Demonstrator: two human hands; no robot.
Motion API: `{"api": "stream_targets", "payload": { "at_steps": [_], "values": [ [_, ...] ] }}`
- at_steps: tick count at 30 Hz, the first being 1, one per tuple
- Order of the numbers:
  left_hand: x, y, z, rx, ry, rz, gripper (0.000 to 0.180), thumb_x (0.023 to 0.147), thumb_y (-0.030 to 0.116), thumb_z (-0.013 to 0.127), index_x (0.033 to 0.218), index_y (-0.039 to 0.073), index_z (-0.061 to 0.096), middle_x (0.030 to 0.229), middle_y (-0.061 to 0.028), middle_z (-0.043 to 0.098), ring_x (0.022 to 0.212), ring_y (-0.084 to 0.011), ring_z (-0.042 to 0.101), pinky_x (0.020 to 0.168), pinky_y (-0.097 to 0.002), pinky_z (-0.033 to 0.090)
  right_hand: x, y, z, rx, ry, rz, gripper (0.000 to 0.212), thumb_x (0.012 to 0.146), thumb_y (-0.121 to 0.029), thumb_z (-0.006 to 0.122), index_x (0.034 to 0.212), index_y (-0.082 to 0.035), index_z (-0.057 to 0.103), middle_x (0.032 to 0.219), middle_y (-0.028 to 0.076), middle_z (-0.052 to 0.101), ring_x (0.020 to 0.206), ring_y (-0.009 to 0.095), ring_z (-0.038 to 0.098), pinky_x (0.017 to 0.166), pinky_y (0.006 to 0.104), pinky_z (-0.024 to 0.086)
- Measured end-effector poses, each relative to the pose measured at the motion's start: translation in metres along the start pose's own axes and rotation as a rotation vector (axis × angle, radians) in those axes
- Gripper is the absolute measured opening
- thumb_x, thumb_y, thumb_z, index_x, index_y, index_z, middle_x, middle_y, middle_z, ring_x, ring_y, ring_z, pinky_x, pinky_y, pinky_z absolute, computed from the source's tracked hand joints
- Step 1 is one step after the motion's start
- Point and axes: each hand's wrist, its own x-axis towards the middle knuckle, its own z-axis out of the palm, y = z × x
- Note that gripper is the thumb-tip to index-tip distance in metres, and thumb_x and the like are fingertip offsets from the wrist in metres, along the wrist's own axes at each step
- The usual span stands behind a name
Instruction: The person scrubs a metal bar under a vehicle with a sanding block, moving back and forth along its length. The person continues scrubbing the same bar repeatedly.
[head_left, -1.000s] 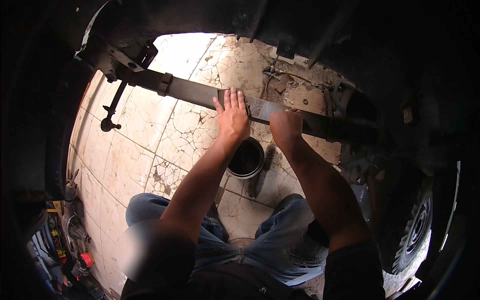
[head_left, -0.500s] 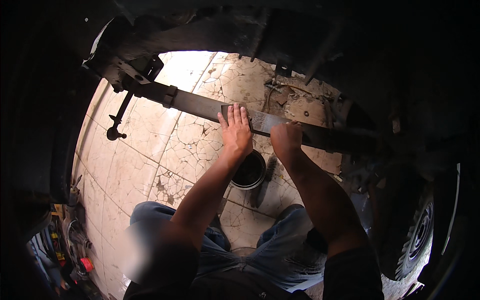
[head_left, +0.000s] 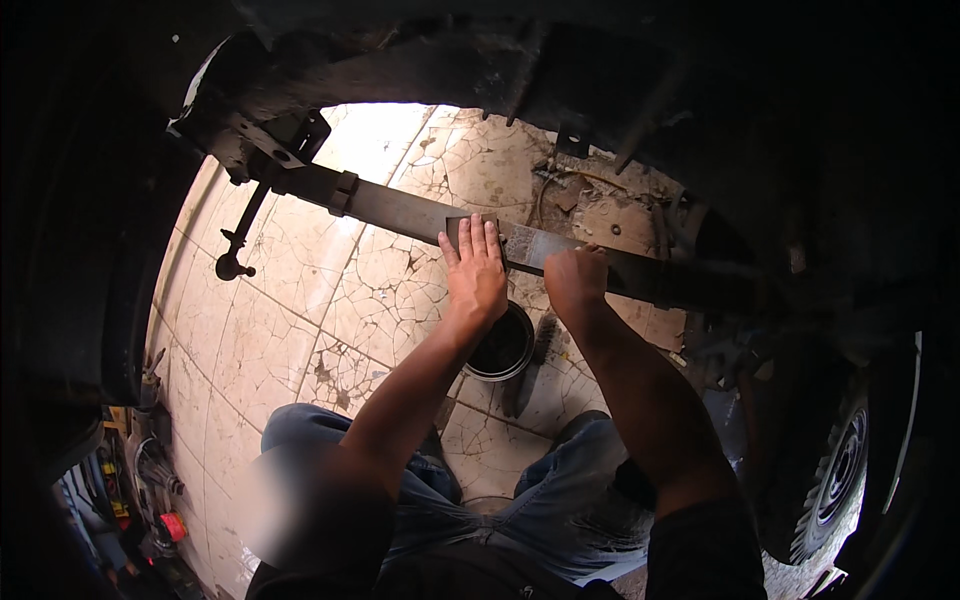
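A long flat metal bar, like a vehicle's leaf spring (head_left: 395, 208), runs across under the dark bodywork. My left hand (head_left: 476, 275) lies with its fingers stretched flat over a small dark square sheet (head_left: 458, 226), resting on the bar. The sheet looks like sandpaper, though most of it is hidden under the palm. To the right, the fingers of my right hand (head_left: 577, 278) are curled closed around the bar. A lighter, scuffed patch (head_left: 535, 245) of metal shows between the two hands.
A dark round container (head_left: 500, 345) and a dark brush-like thing (head_left: 532, 368) are on the cracked tile floor between my knees. A rod with a ball end (head_left: 234, 268) hangs at left. A tyre (head_left: 838, 470) stands at lower right; assorted tools (head_left: 150, 490) lie at lower left.
Almost nothing differs. My left hand and the dark sheet sit very slightly farther right and nearer to me; my right hand keeps its place on the bar.
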Motion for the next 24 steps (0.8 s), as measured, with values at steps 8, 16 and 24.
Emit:
{"api": "stream_targets", "payload": {
  "at_steps": [8,16,24],
  "values": [
    [-0.003,0.002,0.011,0.003,0.05,-0.007,0.067,0.093,0.019,0.04,0.153,-0.001,0.018,0.161,-0.0188,0.011,0.15,-0.0364,0.007,0.115,-0.0642,0.001,-0.002,-0.006,-0.003,0.003,0.043,0.07,0.015,0.081,-0.014,0.065,0.089,-0.008,0.076,0.099,0.018,0.072,0.106,0.038,0.065,0.082,0.0444,0.052],
    [-0.004,0.003,0.027,0.034,0.096,0.001,0.059,0.097,0.018,0.035,0.152,0.001,0.022,0.161,-0.0165,0.016,0.149,-0.0336,0.012,0.116,-0.0621,0.002,0.004,0.003,0.012,0.002,0.088,0.048,0.015,0.082,-0.012,0.062,0.086,-0.009,0.076,0.093,0.016,0.073,0.099,0.036,0.068,0.079,0.0427,0.053],
    [-0.051,-0.035,0.014,-0.132,0.065,0.034,0.059,0.093,0.016,0.037,0.15,0.004,0.029,0.159,-0.014,0.026,0.148,-0.0284,0.022,0.115,-0.0643,0.004,-0.001,0.017,0.0,0.183,0.064,-0.105,0.016,0.084,-0.013,0.059,0.084,-0.011,0.075,0.087,0.011,0.073,0.087,0.029,0.071,0.071,0.0406,0.056]
  ]
}}
